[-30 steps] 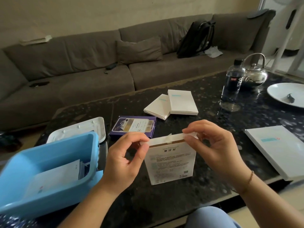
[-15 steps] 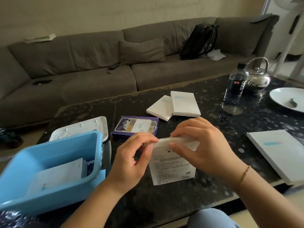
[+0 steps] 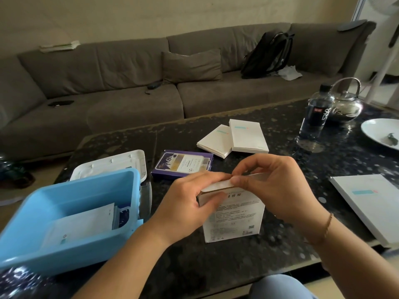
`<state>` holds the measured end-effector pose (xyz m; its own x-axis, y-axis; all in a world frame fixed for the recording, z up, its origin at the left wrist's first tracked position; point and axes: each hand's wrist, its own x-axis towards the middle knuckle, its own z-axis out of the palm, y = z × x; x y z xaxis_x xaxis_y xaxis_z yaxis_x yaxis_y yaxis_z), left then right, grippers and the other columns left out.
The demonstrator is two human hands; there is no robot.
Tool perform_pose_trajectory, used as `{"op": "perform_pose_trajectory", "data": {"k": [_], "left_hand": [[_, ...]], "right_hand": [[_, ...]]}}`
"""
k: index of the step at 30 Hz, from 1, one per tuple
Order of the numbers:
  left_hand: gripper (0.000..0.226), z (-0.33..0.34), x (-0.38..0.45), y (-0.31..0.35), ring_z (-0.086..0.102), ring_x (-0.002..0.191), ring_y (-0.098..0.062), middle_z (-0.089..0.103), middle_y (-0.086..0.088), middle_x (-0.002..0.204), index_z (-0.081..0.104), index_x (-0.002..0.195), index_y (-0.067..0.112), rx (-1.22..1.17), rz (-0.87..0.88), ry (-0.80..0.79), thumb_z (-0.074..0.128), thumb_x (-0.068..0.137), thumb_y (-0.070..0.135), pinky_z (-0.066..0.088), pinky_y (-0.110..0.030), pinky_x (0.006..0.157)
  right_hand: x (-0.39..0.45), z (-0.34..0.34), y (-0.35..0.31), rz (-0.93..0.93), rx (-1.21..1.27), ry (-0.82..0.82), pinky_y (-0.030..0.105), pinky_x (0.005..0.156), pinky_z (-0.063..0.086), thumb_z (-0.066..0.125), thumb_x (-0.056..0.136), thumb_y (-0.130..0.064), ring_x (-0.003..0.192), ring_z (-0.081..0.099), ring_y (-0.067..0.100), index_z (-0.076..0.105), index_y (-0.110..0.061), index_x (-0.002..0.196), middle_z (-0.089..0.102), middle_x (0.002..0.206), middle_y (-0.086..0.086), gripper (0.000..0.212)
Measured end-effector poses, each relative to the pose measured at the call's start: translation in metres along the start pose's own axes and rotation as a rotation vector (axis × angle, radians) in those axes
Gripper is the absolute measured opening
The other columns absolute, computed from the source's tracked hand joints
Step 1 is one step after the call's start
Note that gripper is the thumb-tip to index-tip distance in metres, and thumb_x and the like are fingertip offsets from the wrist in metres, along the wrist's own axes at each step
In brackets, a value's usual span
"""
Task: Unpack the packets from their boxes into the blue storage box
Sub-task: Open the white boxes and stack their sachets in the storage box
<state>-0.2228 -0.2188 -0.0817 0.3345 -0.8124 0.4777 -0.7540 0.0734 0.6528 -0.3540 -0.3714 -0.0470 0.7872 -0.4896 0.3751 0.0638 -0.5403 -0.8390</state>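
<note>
Both hands curled on upright white box (image 3: 234, 219): left hand (image 3: 185, 203) grips corner, right hand (image 3: 274, 188) pinches flap.

A home living room — grey sofa (image 3: 133, 87), cushion (image 3: 192, 66), dark coffee table (image 3: 216, 266).

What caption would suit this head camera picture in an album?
Both hands, left and right, grip the top flap of an upright white box beside the blue storage box.

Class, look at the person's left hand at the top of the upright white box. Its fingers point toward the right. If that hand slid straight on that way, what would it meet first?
The left hand would meet the right hand first: their fingertips already nearly touch over the white box.
</note>
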Motion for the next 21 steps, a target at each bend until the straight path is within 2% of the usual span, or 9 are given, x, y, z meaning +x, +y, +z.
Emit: {"op": "perform_pose_trajectory", "data": {"k": [5, 10, 15, 21], "left_hand": [[0.028, -0.001, 0.0, 0.004, 0.066, 0.105, -0.003, 0.07, 0.016, 0.111, 0.066, 0.121, 0.028, -0.083, -0.033, 0.011, 0.064, 0.094, 0.031, 0.058, -0.022, 0.078], [0.019, 0.005, 0.0, 0.008, 0.069, 0.098, -0.005, 0.073, 0.012, 0.101, 0.07, 0.112, 0.021, -0.157, -0.084, 0.075, 0.06, 0.096, 0.022, 0.057, -0.019, 0.074], [0.021, 0.006, 0.001, 0.01, 0.068, 0.1, -0.003, 0.073, 0.013, 0.104, 0.07, 0.113, 0.021, -0.128, -0.078, 0.085, 0.059, 0.096, 0.023, 0.057, -0.018, 0.076], [0.02, -0.001, 0.005, 0.012, 0.066, 0.1, 0.0, 0.072, 0.02, 0.101, 0.07, 0.104, 0.034, -0.17, -0.17, 0.05, 0.062, 0.095, 0.019, 0.052, -0.013, 0.077]], "right_hand": [[-0.003, 0.006, -0.001, -0.008, -0.075, 0.053, 0.007, 0.06, 0.043, 0.085, 0.071, -0.017, 0.062, 0.057, -0.003, 0.07, -0.031, 0.067, 0.065, 0.067, -0.026, 0.021], [0.0, 0.011, 0.0, -0.01, -0.076, 0.098, 0.01, 0.058, 0.047, 0.083, 0.074, -0.018, 0.065, 0.062, 0.003, 0.069, -0.029, 0.069, 0.069, 0.075, -0.02, 0.019], [0.003, 0.011, -0.003, -0.017, -0.018, 0.122, 0.013, 0.051, 0.047, 0.075, 0.082, -0.016, 0.058, 0.065, 0.004, 0.063, -0.028, 0.076, 0.072, 0.07, -0.014, 0.018], [0.001, 0.012, -0.003, -0.066, -0.075, 0.108, 0.02, 0.056, 0.052, 0.076, 0.08, -0.022, 0.065, 0.064, 0.008, 0.06, -0.034, 0.076, 0.068, 0.081, -0.02, 0.021]]}}
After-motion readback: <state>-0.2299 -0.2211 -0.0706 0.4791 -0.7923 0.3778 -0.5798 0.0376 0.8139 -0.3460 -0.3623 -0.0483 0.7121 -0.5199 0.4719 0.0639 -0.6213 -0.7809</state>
